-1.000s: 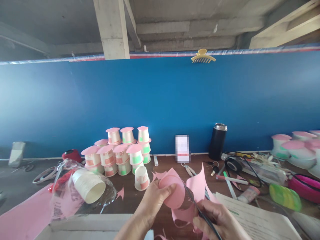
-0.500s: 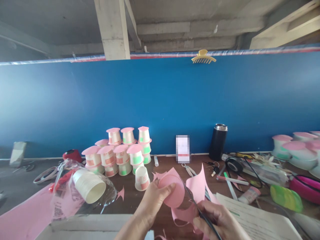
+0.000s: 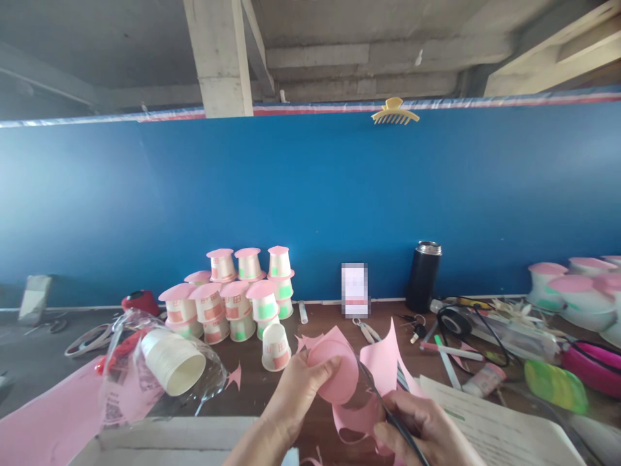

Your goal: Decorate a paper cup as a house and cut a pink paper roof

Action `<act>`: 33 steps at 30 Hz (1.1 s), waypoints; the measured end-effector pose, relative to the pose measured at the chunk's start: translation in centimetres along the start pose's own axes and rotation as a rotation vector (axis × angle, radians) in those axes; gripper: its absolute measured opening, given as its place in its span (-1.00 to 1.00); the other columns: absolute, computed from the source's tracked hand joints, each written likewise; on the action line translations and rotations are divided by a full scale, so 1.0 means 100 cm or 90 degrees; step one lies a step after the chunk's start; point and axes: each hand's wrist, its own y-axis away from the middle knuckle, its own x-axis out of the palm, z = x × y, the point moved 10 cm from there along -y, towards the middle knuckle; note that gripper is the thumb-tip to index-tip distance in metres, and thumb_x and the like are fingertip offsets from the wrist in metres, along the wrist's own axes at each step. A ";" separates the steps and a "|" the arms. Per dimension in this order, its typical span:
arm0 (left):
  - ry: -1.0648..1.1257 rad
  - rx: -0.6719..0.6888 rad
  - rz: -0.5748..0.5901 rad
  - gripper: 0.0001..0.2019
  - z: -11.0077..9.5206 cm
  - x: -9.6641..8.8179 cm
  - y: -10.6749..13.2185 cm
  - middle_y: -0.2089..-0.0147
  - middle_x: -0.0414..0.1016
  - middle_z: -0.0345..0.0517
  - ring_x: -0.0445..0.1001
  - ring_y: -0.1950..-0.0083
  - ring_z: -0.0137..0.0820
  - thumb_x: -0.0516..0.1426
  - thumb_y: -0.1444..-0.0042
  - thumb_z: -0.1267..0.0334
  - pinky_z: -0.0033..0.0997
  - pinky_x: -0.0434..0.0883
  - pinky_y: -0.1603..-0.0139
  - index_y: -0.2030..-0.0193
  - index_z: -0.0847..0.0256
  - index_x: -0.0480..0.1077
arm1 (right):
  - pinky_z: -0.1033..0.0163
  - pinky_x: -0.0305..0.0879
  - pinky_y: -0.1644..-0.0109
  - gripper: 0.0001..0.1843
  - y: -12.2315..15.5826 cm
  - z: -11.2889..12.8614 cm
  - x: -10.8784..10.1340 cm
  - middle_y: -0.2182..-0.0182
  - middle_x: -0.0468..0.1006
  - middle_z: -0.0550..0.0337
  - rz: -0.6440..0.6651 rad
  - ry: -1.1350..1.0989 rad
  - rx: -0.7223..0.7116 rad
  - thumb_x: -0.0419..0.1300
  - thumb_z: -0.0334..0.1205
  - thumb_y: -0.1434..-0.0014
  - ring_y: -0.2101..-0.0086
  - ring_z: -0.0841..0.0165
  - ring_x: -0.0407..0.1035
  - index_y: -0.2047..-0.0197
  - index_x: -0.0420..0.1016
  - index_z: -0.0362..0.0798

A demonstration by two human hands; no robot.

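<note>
My left hand [image 3: 305, 385] grips a round pink paper disc [image 3: 334, 378] with the thumb on top and the fingers behind. My right hand [image 3: 412, 417] is closed around dark scissors [image 3: 373, 382]; their long blade slants up beside the disc's right edge. Pink paper offcuts [image 3: 381, 356] with curved cut edges lie around and under both hands. To the left of my left hand stands a paper cup [image 3: 276, 347] with a red door and window drawn on it. Behind it, decorated cups with pink paper roofs [image 3: 220, 291] are stacked.
A plastic bag holds nested white cups [image 3: 173, 362] at left, over pink sheets [image 3: 53, 414]. A black flask [image 3: 424, 275] stands by the blue partition [image 3: 320, 194]. Pens [image 3: 453, 351], a glue bottle [image 3: 484, 378], a printed sheet [image 3: 504, 421] and a pink pouch [image 3: 592, 366] lie at right.
Almost nothing differs. The scissors and my right hand have shifted very slightly; the left hand still holds the disc in the same place.
</note>
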 end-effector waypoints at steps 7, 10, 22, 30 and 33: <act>0.062 -0.015 0.013 -0.57 0.004 0.003 0.000 0.19 0.61 0.10 0.51 0.26 -0.28 0.30 -0.01 0.12 -0.30 0.38 0.14 0.04 0.37 0.50 | 0.46 -0.01 0.63 -0.55 -0.002 -0.003 -0.001 0.66 0.23 0.41 0.001 -0.004 -0.004 0.35 0.12 0.01 0.66 0.59 0.06 0.44 0.39 -0.11; 0.092 -0.039 0.041 -0.58 0.009 0.007 0.000 0.18 0.61 0.10 0.51 0.21 -0.28 0.32 0.02 0.15 -0.34 0.37 0.15 0.06 0.37 0.50 | 0.45 0.05 0.60 -0.57 -0.001 0.002 -0.002 0.65 0.32 0.36 0.005 -0.010 -0.014 0.36 0.10 0.01 0.64 0.56 0.13 0.44 0.40 -0.12; 0.121 -0.046 -0.068 -0.63 0.020 -0.011 -0.004 0.24 0.59 -0.04 0.49 0.23 -0.37 0.34 0.07 0.14 -0.45 0.33 0.22 0.14 0.29 0.51 | 0.43 -0.06 0.63 -0.52 0.003 0.008 0.000 0.65 0.36 0.29 -0.018 -0.007 -0.001 0.26 0.19 -0.05 0.67 0.59 0.07 0.45 0.32 -0.09; 0.072 0.019 0.016 -0.63 0.005 0.008 -0.002 0.30 0.60 0.13 0.53 0.29 -0.22 0.29 -0.01 0.10 -0.23 0.41 0.15 0.19 0.42 0.53 | 0.37 -0.07 0.57 -0.50 -0.002 0.005 -0.004 0.67 0.19 0.40 -0.028 0.043 -0.092 0.17 0.26 -0.12 0.65 0.54 0.07 0.43 0.36 -0.06; 0.057 0.011 0.018 -0.67 0.009 0.011 0.000 0.36 0.59 0.12 0.53 0.34 -0.22 0.28 -0.03 0.12 -0.21 0.43 0.23 0.23 0.42 0.52 | 0.35 -0.04 0.54 -0.52 0.000 0.014 -0.006 0.65 0.22 0.37 -0.028 0.047 -0.122 0.14 0.23 -0.16 0.62 0.50 0.10 0.41 0.39 -0.07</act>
